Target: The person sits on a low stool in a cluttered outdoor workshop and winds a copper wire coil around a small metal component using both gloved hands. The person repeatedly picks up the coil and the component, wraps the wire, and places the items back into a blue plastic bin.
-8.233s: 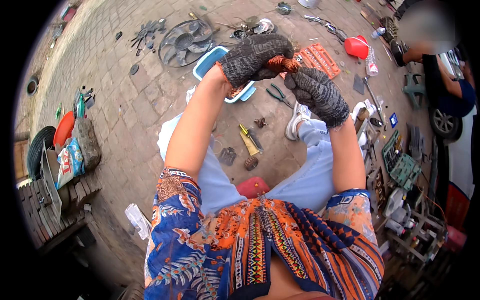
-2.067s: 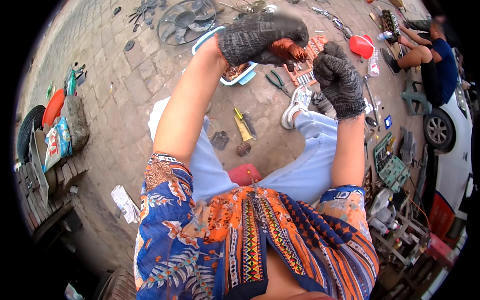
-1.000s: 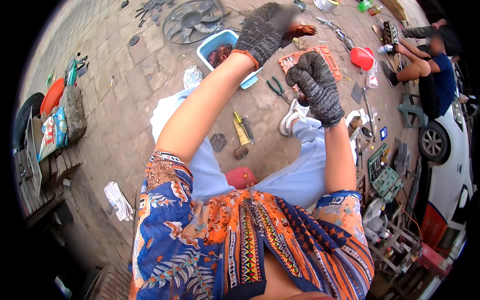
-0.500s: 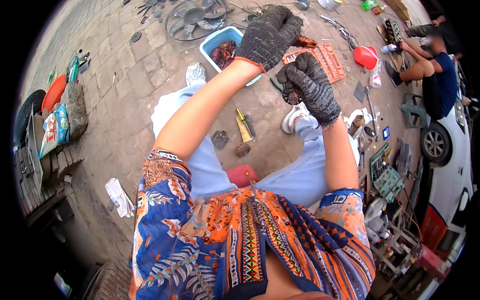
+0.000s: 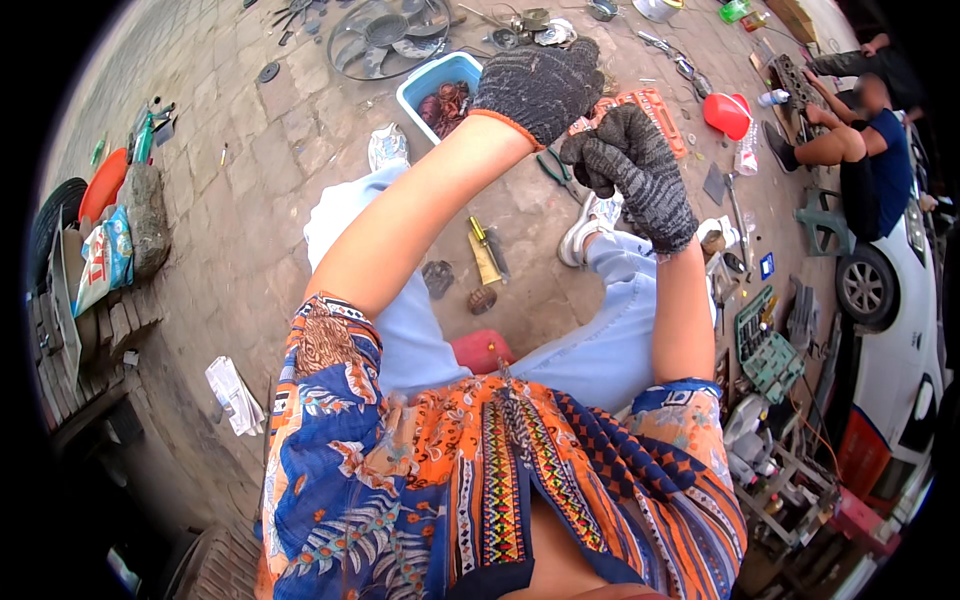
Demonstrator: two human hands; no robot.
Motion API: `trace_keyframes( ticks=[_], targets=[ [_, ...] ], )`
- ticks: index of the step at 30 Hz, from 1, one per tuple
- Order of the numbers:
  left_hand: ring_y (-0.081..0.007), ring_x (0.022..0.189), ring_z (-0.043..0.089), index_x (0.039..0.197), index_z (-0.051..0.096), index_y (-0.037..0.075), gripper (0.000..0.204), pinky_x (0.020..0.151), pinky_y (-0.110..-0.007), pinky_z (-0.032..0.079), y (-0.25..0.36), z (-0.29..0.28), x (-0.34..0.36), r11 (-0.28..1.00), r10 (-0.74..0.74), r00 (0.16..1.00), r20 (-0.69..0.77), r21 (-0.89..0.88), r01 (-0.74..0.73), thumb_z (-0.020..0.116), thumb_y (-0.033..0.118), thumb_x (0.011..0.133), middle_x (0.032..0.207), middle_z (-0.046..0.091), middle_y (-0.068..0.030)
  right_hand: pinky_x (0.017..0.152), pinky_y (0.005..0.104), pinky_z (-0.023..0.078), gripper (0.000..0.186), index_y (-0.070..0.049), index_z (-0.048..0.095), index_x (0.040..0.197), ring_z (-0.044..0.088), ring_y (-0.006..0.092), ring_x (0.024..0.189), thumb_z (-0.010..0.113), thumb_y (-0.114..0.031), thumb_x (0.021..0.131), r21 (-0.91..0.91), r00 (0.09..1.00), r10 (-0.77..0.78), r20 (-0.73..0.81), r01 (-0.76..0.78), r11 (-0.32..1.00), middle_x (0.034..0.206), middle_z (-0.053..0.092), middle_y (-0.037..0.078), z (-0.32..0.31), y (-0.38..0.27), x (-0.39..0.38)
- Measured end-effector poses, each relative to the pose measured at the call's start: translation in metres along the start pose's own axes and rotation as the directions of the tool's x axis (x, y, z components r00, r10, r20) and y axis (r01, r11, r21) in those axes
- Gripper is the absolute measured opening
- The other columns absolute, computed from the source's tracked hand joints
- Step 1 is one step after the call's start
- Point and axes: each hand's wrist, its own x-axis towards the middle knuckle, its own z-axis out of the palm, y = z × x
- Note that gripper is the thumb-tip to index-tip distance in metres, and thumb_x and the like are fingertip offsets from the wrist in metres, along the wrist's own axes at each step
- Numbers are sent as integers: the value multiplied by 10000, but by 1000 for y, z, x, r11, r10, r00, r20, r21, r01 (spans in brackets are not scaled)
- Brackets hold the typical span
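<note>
Both my hands wear dark grey knitted gloves and reach out over the ground ahead of me. My left hand (image 5: 540, 92) is closed beside the pale blue basin (image 5: 412, 92), which holds copper-coloured wire windings (image 5: 445, 105). At its fingertips a small brownish edge shows, too little to name. My right hand (image 5: 640, 180) is closed in a fist, lower and to the right, its contents hidden by the glove. Dark green-handled pliers (image 5: 555, 170) lie on the paving between the hands. Partly behind them sits an orange tool tray (image 5: 655, 115).
Between my legs lie a yellow-handled tool (image 5: 479, 230), two dark lumps and a red object (image 5: 483, 350). A fan (image 5: 390, 35) lies beyond the basin. At the right are a red bowl (image 5: 727, 117), a green tool case (image 5: 768, 355), a seated person (image 5: 885, 150) and a white car (image 5: 885, 380).
The copper winding by my left hand and the round part under my right hand have gone from sight. My right hand has turned and moved slightly right; the pliers show more.
</note>
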Motion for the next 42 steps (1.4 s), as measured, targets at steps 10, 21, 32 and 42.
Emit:
trace_keyframes(
  ticks=[10,21,32,42],
  targets=[
    [-190,650,546,937,567,87,192,561,-291,444,-2,-4,17,-235,-276,956,97,-971,31,454,237,900,754,564,-101,945,359,432,546,-34,419,1204,538,224,1071,698,-30,735,228,952,-292,-87,305,925,1185,525,139,18,3,-5],
    [-134,337,326,852,530,137,275,323,-253,243,-2,-17,20,-817,43,988,147,-565,119,404,371,922,452,393,-25,973,353,415,808,-20,337,1315,465,224,1159,793,-142,660,231,987,-147,-57,156,960,1263,448,119,13,7,-2],
    [-96,404,370,865,527,106,194,358,-213,276,4,-17,32,-592,-102,988,114,-806,31,443,276,909,579,451,-10,746,326,497,558,-51,503,1179,623,220,860,727,-273,719,-710,905,-379,-191,139,690,942,626,112,25,7,2],
    [-188,625,508,927,553,71,193,558,-287,408,10,-16,18,191,-102,956,-275,-948,-253,576,235,829,741,546,-71,523,261,467,384,-54,586,887,570,104,582,744,-350,699,-312,917,307,-255,-378,872,716,601,59,-1,-8,16]
  ],
)
